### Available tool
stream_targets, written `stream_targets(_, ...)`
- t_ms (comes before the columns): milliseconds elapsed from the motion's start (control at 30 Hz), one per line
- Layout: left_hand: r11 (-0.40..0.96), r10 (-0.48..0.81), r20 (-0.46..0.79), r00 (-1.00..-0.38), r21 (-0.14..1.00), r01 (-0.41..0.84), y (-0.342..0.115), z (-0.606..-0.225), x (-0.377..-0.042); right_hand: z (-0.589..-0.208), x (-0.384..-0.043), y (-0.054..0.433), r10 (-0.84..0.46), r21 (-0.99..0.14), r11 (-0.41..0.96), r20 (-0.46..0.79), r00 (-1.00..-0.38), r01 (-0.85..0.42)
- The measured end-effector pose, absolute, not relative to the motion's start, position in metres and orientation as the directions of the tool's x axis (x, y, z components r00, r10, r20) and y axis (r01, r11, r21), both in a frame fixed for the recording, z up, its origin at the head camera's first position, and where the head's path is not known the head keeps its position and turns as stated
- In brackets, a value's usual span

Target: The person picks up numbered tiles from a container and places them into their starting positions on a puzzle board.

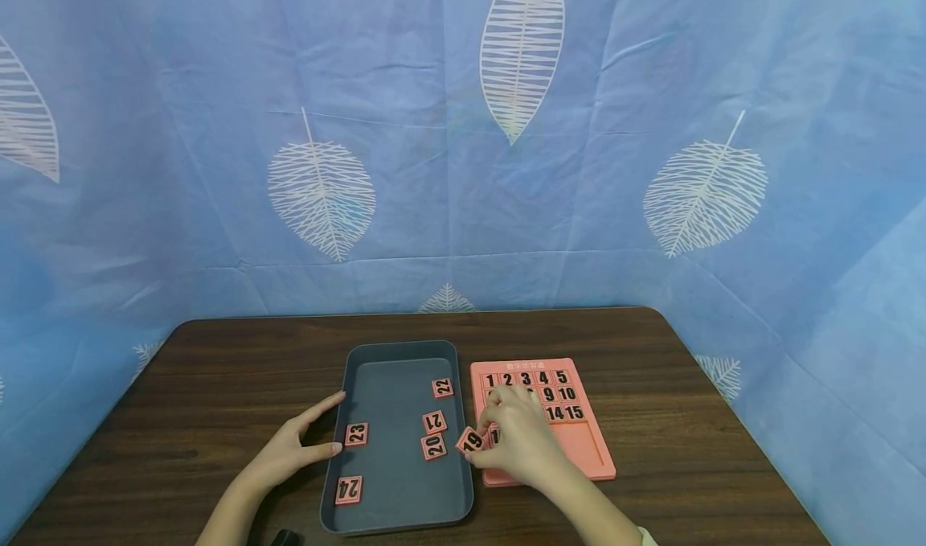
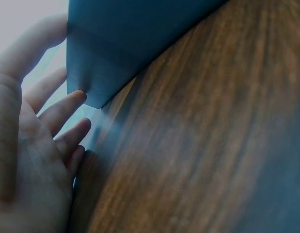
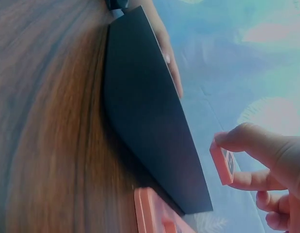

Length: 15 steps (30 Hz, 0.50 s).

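Between thumb and fingers, my right hand pinches a pink number tile marked 19, tilted above the gap where tray and board meet. In the right wrist view the tile is seen edge-on. Under that hand lies a pink number puzzle board with rows of numbered tiles; the hand hides part of them. My left hand rests its extended fingers and thumb against the left side of a dark grey tray. Inside the tray lie the loose tiles 20, 21, 22, 23 and 24.
Tray and board stand side by side on a dark wooden table. A small black object shows at the near edge, left of the tray. Blue leaf-patterned cloth hangs behind the table.
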<state>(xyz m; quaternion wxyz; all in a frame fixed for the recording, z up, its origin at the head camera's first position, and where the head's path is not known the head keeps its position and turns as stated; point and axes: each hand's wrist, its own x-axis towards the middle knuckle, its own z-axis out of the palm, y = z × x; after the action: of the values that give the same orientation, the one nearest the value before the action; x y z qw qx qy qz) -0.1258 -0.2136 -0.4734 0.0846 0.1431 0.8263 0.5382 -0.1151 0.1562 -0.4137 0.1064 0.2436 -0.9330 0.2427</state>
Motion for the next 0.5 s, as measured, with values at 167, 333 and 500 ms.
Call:
stream_targets(167, 0.39, 0.327, 0.008, -0.945, 0.91, 0.143, -0.214, -0.474, -0.126, -0.416, -0.114, 0.171, -0.298, -0.418, 0.806, 0.323, -0.898, -0.418)
stream_targets(333, 0.388, 0.325, 0.001, -0.946, 0.912, 0.134, -0.214, -0.475, -0.125, -0.421, -0.114, 0.188, -0.223, -0.435, 0.827, 0.329, -0.918, -0.357)
stream_targets(500, 0.389, 0.326, 0.005, -0.945, 0.911, 0.139, -0.214, -0.474, -0.125, -0.422, -0.115, 0.208, -0.14, -0.427, 0.865, 0.296, -0.945, -0.262)
